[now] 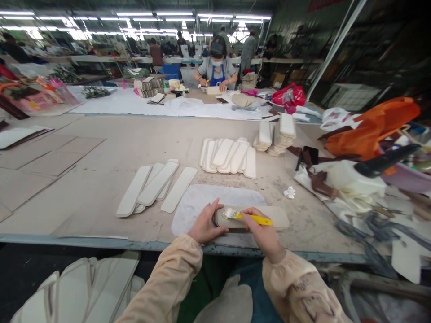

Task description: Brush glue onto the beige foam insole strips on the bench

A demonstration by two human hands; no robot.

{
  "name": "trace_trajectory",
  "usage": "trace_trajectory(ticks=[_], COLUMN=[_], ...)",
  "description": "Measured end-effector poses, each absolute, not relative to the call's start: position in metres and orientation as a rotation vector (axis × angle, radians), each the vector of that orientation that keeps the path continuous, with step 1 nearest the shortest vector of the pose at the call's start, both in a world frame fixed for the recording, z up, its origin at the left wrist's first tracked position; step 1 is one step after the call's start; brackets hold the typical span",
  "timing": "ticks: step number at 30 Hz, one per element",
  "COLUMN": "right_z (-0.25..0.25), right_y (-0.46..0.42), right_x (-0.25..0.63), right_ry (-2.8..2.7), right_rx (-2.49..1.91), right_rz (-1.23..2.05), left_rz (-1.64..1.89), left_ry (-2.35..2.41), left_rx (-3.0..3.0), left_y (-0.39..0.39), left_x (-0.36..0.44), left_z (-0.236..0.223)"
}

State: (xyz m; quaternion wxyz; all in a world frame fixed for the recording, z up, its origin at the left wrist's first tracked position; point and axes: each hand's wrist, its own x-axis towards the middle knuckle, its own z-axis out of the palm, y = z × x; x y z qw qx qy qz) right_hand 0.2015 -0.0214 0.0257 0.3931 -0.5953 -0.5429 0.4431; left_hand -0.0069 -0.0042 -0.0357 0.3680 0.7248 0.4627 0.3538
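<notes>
A beige insole-shaped piece (269, 216) lies flat on a whitish mat (202, 202) near the table's front edge. My left hand (204, 224) presses down on the piece's left end, fingers curled over it. My right hand (261, 231) grips a yellow-handled brush (251, 218). Its white bristles rest on the left part of the piece, close to my left fingers.
Cream pieces lie fanned out at left (153, 186) and centre (229, 156), with stacks (278, 134) behind. More pieces sit below the table edge (84, 291). Cluttered bags, an orange cloth (370, 125) and scraps fill the right side. A person works at the far table (217, 67).
</notes>
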Motion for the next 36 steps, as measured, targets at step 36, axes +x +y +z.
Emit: trace_trajectory(ticks=[36], right_z=[0.033], right_y=[-0.035], right_x=[0.21], right_ry=[-1.357], right_rx=[-1.647], right_rz=[1.184], left_rz=[0.817], left_ry=[1.223], left_rx=[2.031], left_y=[-0.002], left_x=[-0.009], left_z=[-0.041])
